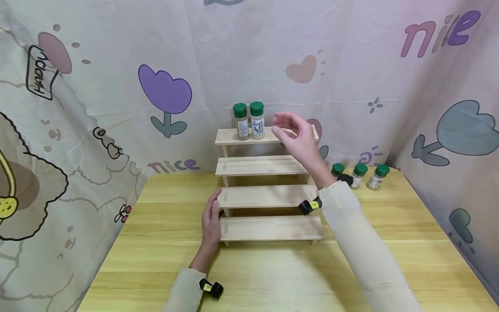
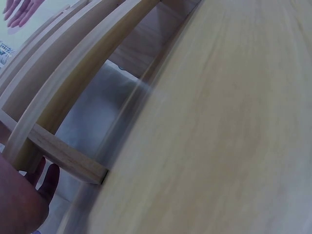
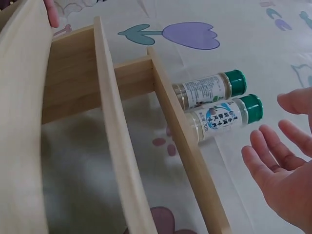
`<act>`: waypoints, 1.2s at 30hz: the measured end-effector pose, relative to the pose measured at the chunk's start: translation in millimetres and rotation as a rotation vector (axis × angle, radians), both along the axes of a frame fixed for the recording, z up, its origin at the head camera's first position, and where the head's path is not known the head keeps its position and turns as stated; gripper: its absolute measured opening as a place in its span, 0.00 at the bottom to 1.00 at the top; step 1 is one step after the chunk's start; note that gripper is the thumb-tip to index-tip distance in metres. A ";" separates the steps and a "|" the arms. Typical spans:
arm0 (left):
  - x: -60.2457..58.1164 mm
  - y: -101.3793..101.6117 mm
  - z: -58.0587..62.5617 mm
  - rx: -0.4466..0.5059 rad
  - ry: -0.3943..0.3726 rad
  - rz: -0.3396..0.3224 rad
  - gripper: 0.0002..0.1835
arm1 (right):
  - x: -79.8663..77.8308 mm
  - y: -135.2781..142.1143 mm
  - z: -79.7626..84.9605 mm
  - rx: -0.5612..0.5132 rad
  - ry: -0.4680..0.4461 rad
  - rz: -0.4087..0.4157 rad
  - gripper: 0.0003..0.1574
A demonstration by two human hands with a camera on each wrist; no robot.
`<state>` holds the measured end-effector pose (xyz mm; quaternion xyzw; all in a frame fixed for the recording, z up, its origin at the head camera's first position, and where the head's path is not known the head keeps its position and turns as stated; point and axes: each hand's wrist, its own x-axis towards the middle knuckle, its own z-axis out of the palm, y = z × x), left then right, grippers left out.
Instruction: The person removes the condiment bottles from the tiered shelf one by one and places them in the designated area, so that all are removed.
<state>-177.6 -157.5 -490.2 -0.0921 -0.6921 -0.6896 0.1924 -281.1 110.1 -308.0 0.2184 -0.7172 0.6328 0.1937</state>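
A pale wooden four-step shelf rack [image 1: 269, 197] stands on the table. Two spice jars with green caps stand upright side by side on its top step: the left jar [image 1: 241, 123] and the right jar [image 1: 257, 121]. My left hand [image 1: 212, 221] holds the rack's left end near the lower two steps; in the left wrist view, fingertips [image 2: 48, 181] show by the side support. Just right of the jars, my right hand [image 1: 298, 136] hovers above the top step with loosely bent fingers and nothing in them. In the right wrist view, a gap separates its fingers [image 3: 273, 153] from the jar caps.
Three more green-capped jars stand on the table right of the rack: one partly hidden by the right wrist strap [image 1: 337, 169], a middle one [image 1: 358, 174] and an outer one [image 1: 377, 177]. A printed cloth [image 1: 234, 56] hangs behind the wooden table [image 1: 163, 260].
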 end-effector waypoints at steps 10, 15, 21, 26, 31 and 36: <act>0.5 -0.8 0.4 -0.002 -0.023 -0.002 0.22 | -22.0 -13.9 13.2 0.012 0.004 0.011 0.25; -0.1 -1.8 1.8 -0.006 -0.019 0.009 0.22 | -33.3 -21.2 19.9 0.014 -0.029 0.005 0.27; -0.6 -1.1 0.9 -0.007 -0.019 -0.005 0.23 | -40.7 -27.9 27.5 -0.001 -0.093 0.012 0.28; -0.8 -1.2 2.3 -0.021 -0.015 -0.006 0.23 | -44.9 -33.0 28.9 -0.013 -0.123 0.019 0.29; -0.7 -1.6 3.4 -0.024 -0.015 0.003 0.22 | -48.7 -37.2 28.1 -0.023 -0.138 0.022 0.28; -0.4 -1.1 1.7 -0.026 -0.002 -0.001 0.22 | -51.9 -38.8 24.8 -0.057 -0.149 0.021 0.25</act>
